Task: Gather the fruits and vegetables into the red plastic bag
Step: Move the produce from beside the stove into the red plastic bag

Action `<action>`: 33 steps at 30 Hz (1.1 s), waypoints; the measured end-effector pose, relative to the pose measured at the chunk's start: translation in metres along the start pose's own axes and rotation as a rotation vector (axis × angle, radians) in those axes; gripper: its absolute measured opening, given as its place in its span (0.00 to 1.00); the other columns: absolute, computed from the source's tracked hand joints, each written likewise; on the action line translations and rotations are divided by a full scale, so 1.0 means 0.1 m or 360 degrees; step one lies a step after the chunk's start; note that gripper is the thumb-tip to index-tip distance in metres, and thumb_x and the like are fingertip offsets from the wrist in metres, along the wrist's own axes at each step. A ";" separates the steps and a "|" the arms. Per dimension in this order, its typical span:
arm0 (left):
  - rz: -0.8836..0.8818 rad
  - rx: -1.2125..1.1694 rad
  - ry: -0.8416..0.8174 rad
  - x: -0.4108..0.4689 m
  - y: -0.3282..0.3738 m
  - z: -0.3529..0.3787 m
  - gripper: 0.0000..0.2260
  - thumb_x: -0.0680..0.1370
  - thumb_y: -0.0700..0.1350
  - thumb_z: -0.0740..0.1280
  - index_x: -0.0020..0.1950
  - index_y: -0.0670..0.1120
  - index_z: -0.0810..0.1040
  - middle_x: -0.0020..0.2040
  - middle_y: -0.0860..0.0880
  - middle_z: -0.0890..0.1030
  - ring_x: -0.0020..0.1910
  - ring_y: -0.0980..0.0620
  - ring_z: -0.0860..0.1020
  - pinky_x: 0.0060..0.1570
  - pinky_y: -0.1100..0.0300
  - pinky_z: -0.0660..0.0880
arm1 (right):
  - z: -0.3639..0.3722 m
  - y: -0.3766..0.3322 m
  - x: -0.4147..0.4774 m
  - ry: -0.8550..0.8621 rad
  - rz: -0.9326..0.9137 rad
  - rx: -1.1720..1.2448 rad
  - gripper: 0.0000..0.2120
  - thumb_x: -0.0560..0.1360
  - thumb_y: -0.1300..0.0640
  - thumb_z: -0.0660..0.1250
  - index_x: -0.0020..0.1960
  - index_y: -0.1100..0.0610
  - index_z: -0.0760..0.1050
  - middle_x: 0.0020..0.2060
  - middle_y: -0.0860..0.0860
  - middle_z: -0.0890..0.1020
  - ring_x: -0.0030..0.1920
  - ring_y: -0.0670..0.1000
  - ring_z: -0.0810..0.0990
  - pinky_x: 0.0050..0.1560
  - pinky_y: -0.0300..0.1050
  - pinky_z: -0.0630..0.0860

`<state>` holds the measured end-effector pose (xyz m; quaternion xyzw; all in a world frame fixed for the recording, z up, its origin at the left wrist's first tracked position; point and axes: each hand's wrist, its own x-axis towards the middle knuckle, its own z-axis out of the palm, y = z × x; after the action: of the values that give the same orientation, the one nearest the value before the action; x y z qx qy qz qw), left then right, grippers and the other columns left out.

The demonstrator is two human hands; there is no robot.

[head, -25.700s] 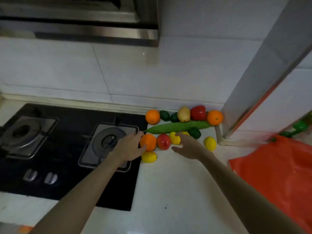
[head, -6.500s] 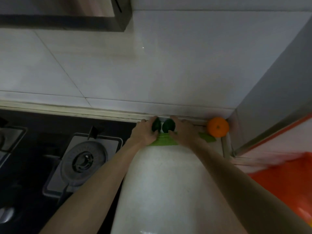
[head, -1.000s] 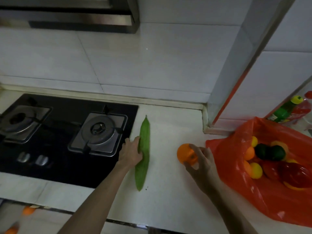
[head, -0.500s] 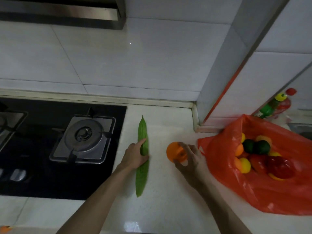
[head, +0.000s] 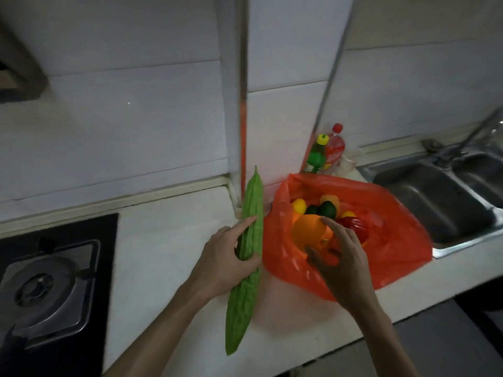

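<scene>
Left hand is wrapped round the mid-length of a long green gourd, thumb and lower fingers curled about it and the forefinger laid straight along its side. The gourd is slender, tapered to a point at both ends, with a ridged, pebbled skin. It lies just left of the red plastic bag, and whether it touches the desk cannot be told. Right hand grips a smooth, round orange with curled fingertips, over the bag's open mouth. The bag is thin, glossy, crumpled film, lying slumped on the pale, smooth desk beside a stainless steel sink. Inside it are a yellow lemon-shaped fruit, two dark green rounded fruits and a shiny red item; the hand and orange cover the rest, and the red item's kind cannot be made out. A black glass hob with a metal burner is cut off at the left edge. Two bottles stand behind the bag, their lower parts hidden and their labels unreadable. The whole view is dim and soft.
</scene>
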<state>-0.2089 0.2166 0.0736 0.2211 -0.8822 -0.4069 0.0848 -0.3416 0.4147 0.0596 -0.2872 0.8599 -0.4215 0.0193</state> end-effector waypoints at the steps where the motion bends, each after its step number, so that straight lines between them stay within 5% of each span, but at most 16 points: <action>1: 0.0052 -0.0001 -0.0026 0.04 0.16 0.12 0.32 0.66 0.58 0.65 0.70 0.67 0.61 0.49 0.52 0.78 0.43 0.56 0.78 0.46 0.55 0.78 | -0.14 0.11 0.02 0.0034 0.0060 -0.0026 0.32 0.68 0.56 0.76 0.68 0.49 0.68 0.62 0.51 0.72 0.58 0.49 0.70 0.52 0.50 0.75; 10: -0.0022 0.0000 -0.0373 0.51 0.89 1.19 0.30 0.69 0.53 0.67 0.72 0.58 0.65 0.50 0.55 0.81 0.42 0.59 0.80 0.44 0.58 0.79 | -0.82 1.08 0.35 -0.0103 0.0296 -0.0030 0.29 0.70 0.55 0.74 0.67 0.48 0.67 0.60 0.54 0.72 0.55 0.54 0.73 0.49 0.51 0.77; 13: -0.0090 0.0042 -0.0319 0.73 0.96 1.41 0.30 0.70 0.52 0.67 0.72 0.56 0.65 0.45 0.54 0.82 0.38 0.59 0.80 0.40 0.59 0.78 | -0.82 1.27 0.57 -0.0198 0.0284 -0.0038 0.30 0.70 0.54 0.73 0.69 0.47 0.67 0.58 0.53 0.72 0.55 0.55 0.73 0.48 0.48 0.73; 18: -0.0238 0.0086 -0.0247 1.18 0.99 1.58 0.31 0.71 0.54 0.67 0.73 0.54 0.64 0.50 0.50 0.82 0.39 0.55 0.81 0.44 0.55 0.79 | -0.77 1.40 0.96 -0.0288 0.0206 -0.0044 0.30 0.70 0.52 0.73 0.69 0.46 0.65 0.59 0.52 0.71 0.58 0.55 0.70 0.52 0.49 0.71; 24: -0.0324 0.0081 -0.0102 1.52 0.96 1.68 0.30 0.72 0.52 0.67 0.73 0.53 0.64 0.44 0.49 0.83 0.30 0.57 0.76 0.31 0.65 0.70 | -0.63 1.46 1.41 -0.0348 0.0118 -0.0119 0.29 0.71 0.53 0.70 0.69 0.45 0.63 0.58 0.55 0.69 0.59 0.58 0.68 0.55 0.53 0.72; 29: -0.0357 0.0160 -0.0136 1.52 0.81 1.88 0.34 0.70 0.53 0.65 0.75 0.55 0.59 0.47 0.44 0.79 0.45 0.44 0.78 0.43 0.53 0.77 | -0.51 1.61 1.58 -0.0361 0.0112 -0.0214 0.30 0.73 0.55 0.69 0.71 0.48 0.61 0.64 0.56 0.67 0.63 0.58 0.65 0.60 0.53 0.69; 33: -0.0362 0.0289 -0.0184 1.45 0.69 2.01 0.34 0.73 0.48 0.66 0.76 0.58 0.55 0.57 0.42 0.73 0.54 0.43 0.75 0.46 0.55 0.73 | -0.48 1.74 1.59 -0.0340 0.0083 -0.0311 0.29 0.74 0.57 0.68 0.71 0.48 0.61 0.65 0.56 0.66 0.64 0.58 0.65 0.62 0.54 0.70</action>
<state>-0.4262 0.3257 -0.0100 0.3025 -0.8881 -0.3445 -0.0330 -0.5706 0.4511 -0.0047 -0.3085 0.8971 -0.3020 0.0936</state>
